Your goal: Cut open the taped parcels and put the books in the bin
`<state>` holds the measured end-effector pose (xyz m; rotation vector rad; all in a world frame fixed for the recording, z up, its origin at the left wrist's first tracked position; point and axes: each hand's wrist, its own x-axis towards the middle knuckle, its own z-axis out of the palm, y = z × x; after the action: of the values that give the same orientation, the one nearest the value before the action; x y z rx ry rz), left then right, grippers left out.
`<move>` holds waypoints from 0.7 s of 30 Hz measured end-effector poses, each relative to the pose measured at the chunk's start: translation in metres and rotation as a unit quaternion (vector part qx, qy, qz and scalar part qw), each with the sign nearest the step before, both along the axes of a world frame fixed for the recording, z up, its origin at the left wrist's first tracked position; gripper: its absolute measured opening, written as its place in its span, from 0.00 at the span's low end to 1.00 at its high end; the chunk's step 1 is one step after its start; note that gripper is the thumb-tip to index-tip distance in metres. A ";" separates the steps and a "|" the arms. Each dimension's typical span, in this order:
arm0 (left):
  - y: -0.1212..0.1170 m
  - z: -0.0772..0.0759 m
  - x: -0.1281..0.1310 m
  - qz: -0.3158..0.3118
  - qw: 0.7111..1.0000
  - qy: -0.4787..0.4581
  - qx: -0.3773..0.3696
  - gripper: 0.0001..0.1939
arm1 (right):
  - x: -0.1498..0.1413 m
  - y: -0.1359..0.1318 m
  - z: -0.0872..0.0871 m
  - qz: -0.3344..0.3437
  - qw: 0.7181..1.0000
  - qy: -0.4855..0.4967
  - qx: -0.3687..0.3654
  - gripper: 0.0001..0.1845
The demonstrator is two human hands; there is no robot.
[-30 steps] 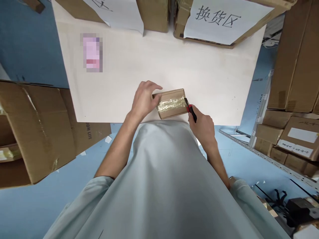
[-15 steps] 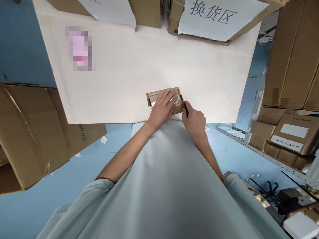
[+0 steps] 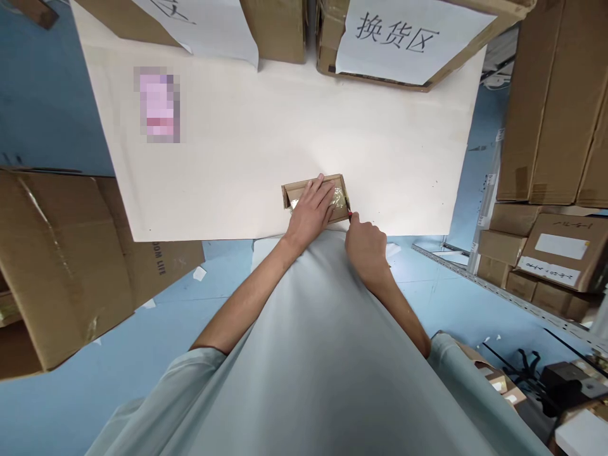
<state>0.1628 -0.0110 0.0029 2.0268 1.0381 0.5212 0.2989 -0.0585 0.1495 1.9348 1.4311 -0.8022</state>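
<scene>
A small cardboard box (image 3: 304, 187) with shiny clear tape on top lies near the front edge of the white table (image 3: 228, 164). Across its top rests my left hand (image 3: 311, 206), fingers stretched out and pressing flat. At the box's right end is my right hand (image 3: 365, 244), closed around a red and black utility knife (image 3: 350, 215). Most of the knife's handle is hidden in the fist; its dark tip meets the right edge of the box.
Two large cardboard boxes with paper signs (image 3: 389, 41) stand at the table's back. A blurred pink item (image 3: 159, 104) lies at the left. A big carton (image 3: 71, 266) is beside the table's left side; shelves with boxes (image 3: 555, 253) line the right.
My right hand has drawn the knife toward me along the box's right end. My left hand stays on the box. The view has shifted slightly.
</scene>
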 end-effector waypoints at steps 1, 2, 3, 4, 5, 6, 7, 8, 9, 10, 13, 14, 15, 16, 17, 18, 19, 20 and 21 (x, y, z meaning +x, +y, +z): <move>0.000 -0.001 -0.001 0.000 1.000 -0.002 0.002 0.26 | 0.002 -0.005 0.004 -0.012 1.000 -0.007 0.002 0.29; 0.000 -0.002 -0.002 0.000 1.000 -0.003 0.004 0.26 | 0.004 -0.009 0.009 -0.025 1.000 -0.010 0.009 0.28; 0.001 -0.002 -0.004 -0.002 1.000 -0.005 0.005 0.26 | 0.007 -0.013 0.014 -0.035 0.999 -0.004 0.019 0.27; 0.002 -0.003 -0.006 -0.005 1.000 -0.005 0.006 0.26 | 0.012 -0.016 0.017 -0.044 0.998 0.010 0.035 0.26; 0.002 -0.003 -0.009 -0.008 1.000 -0.005 0.007 0.26 | 0.018 -0.018 0.018 -0.057 0.996 0.022 0.061 0.26; 0.002 -0.003 -0.014 -0.011 1.000 -0.004 0.010 0.27 | 0.025 -0.019 0.016 -0.073 0.992 0.030 0.094 0.27; 0.002 -0.004 -0.018 -0.014 1.000 -0.003 0.014 0.27 | 0.034 -0.020 0.009 -0.093 0.987 0.032 0.130 0.28; 0.001 -0.004 -0.024 -0.016 1.000 -0.002 0.019 0.27 | 0.044 -0.019 -0.002 -0.114 0.979 0.029 0.166 0.29; 0.000 -0.005 -0.031 -0.018 1.000 -0.003 0.025 0.28 | 0.054 -0.018 -0.018 -0.136 0.972 0.023 0.192 0.30; -0.002 -0.006 -0.038 -0.019 0.999 -0.002 0.031 0.28 | 0.064 -0.016 -0.038 -0.154 0.966 0.018 0.209 0.31; -0.007 -0.009 -0.062 -0.021 0.998 0.009 0.053 0.28 | 0.090 -0.009 -0.107 -0.190 0.961 0.028 0.200 0.32; -0.008 -0.010 -0.070 -0.021 0.998 0.016 0.060 0.28 | 0.096 -0.008 -0.128 -0.197 0.962 0.033 0.184 0.32; -0.010 -0.012 -0.078 -0.021 0.997 0.024 0.067 0.28 | 0.100 -0.007 -0.147 -0.206 0.963 0.027 0.173 0.32; -0.011 -0.013 -0.086 -0.021 0.997 0.030 0.072 0.28 | 0.103 -0.008 -0.161 -0.209 0.964 0.025 0.165 0.34; -0.013 -0.014 -0.094 -0.020 0.996 0.037 0.074 0.28 | 0.104 -0.009 -0.173 -0.212 0.964 0.025 0.157 0.35; -0.015 -0.015 -0.101 -0.019 0.996 0.043 0.074 0.28 | 0.104 -0.010 -0.181 -0.216 0.964 0.024 0.153 0.36; -0.016 -0.016 -0.107 -0.016 0.996 0.048 0.072 0.28 | 0.103 -0.011 -0.186 -0.216 0.964 0.025 0.154 0.37; -0.018 -0.017 -0.113 -0.010 0.996 0.052 0.068 0.28 | 0.102 -0.012 -0.189 -0.215 0.963 0.025 0.162 0.37; -0.020 -0.017 -0.118 -0.002 0.996 0.057 0.062 0.28 | 0.100 -0.013 -0.191 -0.213 0.961 0.027 0.177 0.37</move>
<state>0.0448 -0.0311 -0.0143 2.1891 1.0922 0.4839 0.3986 -0.0713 -0.0419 2.5700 1.2687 -0.8309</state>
